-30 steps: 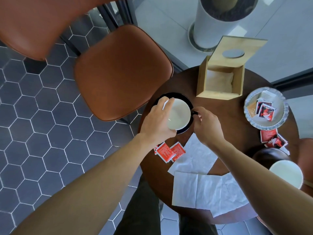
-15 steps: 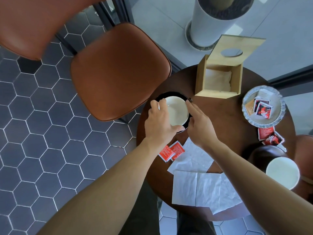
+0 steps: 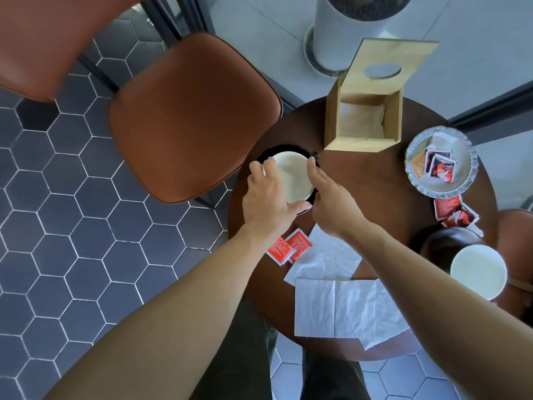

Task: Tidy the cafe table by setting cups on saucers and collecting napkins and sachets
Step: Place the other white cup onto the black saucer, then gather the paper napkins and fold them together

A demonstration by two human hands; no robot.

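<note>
A dark cup with a white inside (image 3: 292, 176) stands on a black saucer (image 3: 266, 153) at the left edge of the round brown table (image 3: 366, 180). My left hand (image 3: 268, 197) grips the cup, fingers over its left rim and thumb round the near side. My right hand (image 3: 328, 197) lies along the cup's right side with straight fingers, fingertip by the small handle (image 3: 315, 155). Two red sachets (image 3: 288, 247) and white napkins (image 3: 346, 307) lie near me. A second cup (image 3: 478, 271) stands at the right on a dark saucer (image 3: 438, 243).
An open wooden napkin box (image 3: 363, 119) stands at the back of the table. A glass dish (image 3: 415, 180) holding sachets is at the right, with more red sachets (image 3: 455, 212) beside it. A brown chair (image 3: 190, 116) stands close to the table's left edge.
The cup has turned on its saucer, its handle swinging from the right to the far right. My right hand let go of the handle and straightened its fingers.
</note>
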